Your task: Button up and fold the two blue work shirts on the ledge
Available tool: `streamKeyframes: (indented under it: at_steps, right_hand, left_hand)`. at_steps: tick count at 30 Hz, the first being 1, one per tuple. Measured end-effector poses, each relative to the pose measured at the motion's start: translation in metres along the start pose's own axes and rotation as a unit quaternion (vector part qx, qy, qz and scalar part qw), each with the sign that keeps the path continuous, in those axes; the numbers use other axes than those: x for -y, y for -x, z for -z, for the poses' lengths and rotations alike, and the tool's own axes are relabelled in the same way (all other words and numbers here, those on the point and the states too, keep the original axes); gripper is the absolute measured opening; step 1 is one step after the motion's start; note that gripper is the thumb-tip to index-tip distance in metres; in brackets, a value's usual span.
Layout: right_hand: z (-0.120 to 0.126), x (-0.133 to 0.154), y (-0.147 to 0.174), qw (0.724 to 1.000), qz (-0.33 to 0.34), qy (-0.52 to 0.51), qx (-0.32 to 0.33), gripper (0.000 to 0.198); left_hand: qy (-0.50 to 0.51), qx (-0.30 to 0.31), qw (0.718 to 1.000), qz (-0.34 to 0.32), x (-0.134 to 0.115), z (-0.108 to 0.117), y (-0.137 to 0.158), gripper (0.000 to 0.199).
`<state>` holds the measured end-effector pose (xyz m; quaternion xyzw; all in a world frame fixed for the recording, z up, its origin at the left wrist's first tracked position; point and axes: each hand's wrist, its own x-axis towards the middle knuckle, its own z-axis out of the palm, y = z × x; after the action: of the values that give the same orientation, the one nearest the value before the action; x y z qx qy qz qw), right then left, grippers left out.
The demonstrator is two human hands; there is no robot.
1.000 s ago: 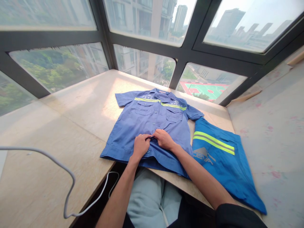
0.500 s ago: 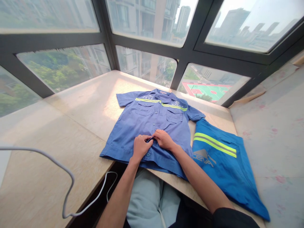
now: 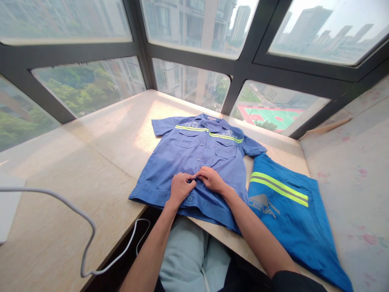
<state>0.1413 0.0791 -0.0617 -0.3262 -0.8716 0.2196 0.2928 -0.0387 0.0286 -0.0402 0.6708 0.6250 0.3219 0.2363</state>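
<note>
A blue short-sleeved work shirt [image 3: 164, 162] lies front side up, its collar toward the window, with yellow reflective stripes across the chest. My left hand [image 3: 182, 187] pinches the front placket low on the shirt. Close beside it, my right hand [image 3: 211, 179] pinches the same edge of cloth, which is lifted in a small fold between the fingertips. Whether a button is between my fingers is hidden. One button [image 3: 190, 198] shows below my hands, and several more run up toward the collar.
A brighter blue folded garment [image 3: 282, 219] with a yellow stripe lies to the right, touching the shirt's sleeve. The stone sill [image 3: 100, 162] extends left, crossed by a white cable [image 3: 88, 227]. Windows [image 3: 194, 83] stand behind; a patterned wall [image 3: 349, 194] is at right.
The camera view has shifted slightly, moving the scene a little to the right. Both hands keep their pinch at the same spot, with the cloth fold between them a little flatter.
</note>
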Motion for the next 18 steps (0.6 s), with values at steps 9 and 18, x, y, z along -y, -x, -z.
streamKeyframes:
  at_steps: [9,18]
  right_hand:
    - [-0.0041,-0.0003,0.0004,0.995,-0.009,0.09,0.03,0.019]
    - [-0.0025,0.0025,0.0008,1.0,-0.003,0.028,-0.013,0.019]
  left_hand:
    - [0.029,-0.007,0.999,0.027,0.0017,-0.0007,-0.0032,0.029]
    - [0.155,0.015,0.986,0.064,0.0045,0.002,-0.008,0.025]
